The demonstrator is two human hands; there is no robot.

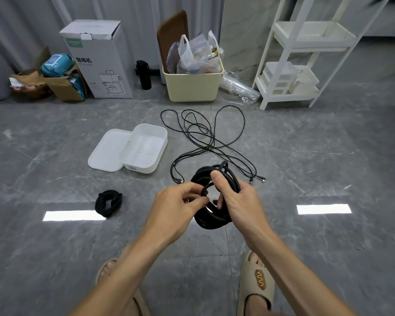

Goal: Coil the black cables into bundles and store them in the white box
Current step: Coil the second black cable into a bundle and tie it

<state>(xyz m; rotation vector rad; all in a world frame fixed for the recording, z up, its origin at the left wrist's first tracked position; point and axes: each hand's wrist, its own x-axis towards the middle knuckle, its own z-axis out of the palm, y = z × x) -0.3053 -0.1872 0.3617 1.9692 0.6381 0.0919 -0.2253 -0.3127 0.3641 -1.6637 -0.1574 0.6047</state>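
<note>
A thick black cable coil hangs in the air above the grey floor. My right hand grips the coil's right side, thumb up over the loops. My left hand pinches the cable's loose end at the coil's left side. A finished black bundle lies on the floor to the left. Loose thin black cables sprawl on the floor beyond the coil. The white box stands open, with its lid lying against its left side. Nothing shows inside the box.
A cream bin with plastic bags, a tall white carton, a black bottle and a brown cardboard box line the back wall. A white shelf unit stands at back right. My sandalled feet are at the bottom.
</note>
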